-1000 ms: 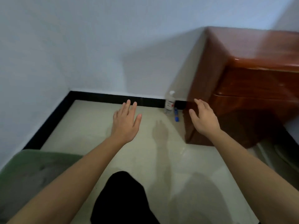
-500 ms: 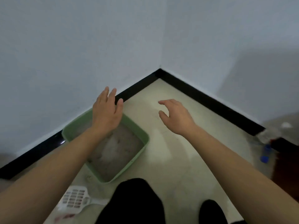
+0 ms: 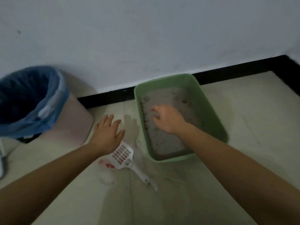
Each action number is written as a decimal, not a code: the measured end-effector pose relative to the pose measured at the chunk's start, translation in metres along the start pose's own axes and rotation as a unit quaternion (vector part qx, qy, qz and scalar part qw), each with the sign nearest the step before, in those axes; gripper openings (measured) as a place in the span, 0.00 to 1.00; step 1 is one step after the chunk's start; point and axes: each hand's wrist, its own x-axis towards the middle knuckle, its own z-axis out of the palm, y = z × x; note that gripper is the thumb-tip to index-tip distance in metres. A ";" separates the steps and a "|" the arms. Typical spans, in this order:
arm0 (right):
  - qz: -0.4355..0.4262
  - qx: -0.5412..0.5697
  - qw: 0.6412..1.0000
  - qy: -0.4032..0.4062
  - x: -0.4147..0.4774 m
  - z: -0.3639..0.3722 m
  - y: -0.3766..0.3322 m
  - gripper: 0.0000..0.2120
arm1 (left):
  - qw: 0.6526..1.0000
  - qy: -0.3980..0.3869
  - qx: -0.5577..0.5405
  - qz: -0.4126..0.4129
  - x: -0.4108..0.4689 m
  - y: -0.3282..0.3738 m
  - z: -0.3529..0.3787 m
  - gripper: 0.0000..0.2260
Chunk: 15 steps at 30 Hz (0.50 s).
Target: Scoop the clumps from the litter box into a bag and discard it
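Both hands have shifted since half a second ago: right hand (image 3: 167, 118) now hangs over the litter box (image 3: 209, 111), fingers loosely bent, holding nothing; left hand (image 3: 108, 133) is off it, flat and spread above the floor. Box is pale green, against the skirting, holding grey litter (image 3: 162, 140) with dark clumps (image 3: 185, 101) (blurry). White slotted scoop (image 3: 123, 155) lies left of it, partly hidden by the left wrist. Pink bin (image 3: 73, 124), blue bag (image 3: 53, 98) inside, is cut off at left.

Dim, flat indoor light leaves the scene grey and smeared by motion blur; a faint shadow marks the floor (image 3: 243, 127) right of the left hand (image 3: 108, 133); the far baseboard (image 3: 235, 73) bows.
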 end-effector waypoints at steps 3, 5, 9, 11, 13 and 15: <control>-0.072 0.002 0.997 0.039 0.001 0.036 -0.032 0.18 | 0.999 -0.007 0.003 -0.032 -0.029 -0.042 0.022 0.24; -0.110 -0.024 0.993 0.033 -0.009 0.054 -0.051 0.18 | 0.999 0.011 -0.025 -0.040 -0.044 -0.058 0.032 0.22; -0.176 -0.102 0.979 -0.009 -0.047 0.095 -0.083 0.19 | 0.996 -0.021 -0.083 -0.032 -0.050 -0.070 0.041 0.15; -0.135 -0.121 0.980 -0.078 -0.071 0.125 -0.091 0.18 | 0.995 -0.044 -0.087 -0.015 -0.053 -0.068 0.048 0.16; -0.040 -0.112 0.983 -0.139 -0.090 0.150 -0.092 0.21 | 0.993 -0.077 -0.087 -0.020 -0.058 -0.065 0.056 0.20; 0.006 -0.105 0.982 -0.157 -0.100 0.167 -0.087 0.31 | 0.988 -0.146 -0.035 -0.024 -0.064 -0.064 0.066 0.24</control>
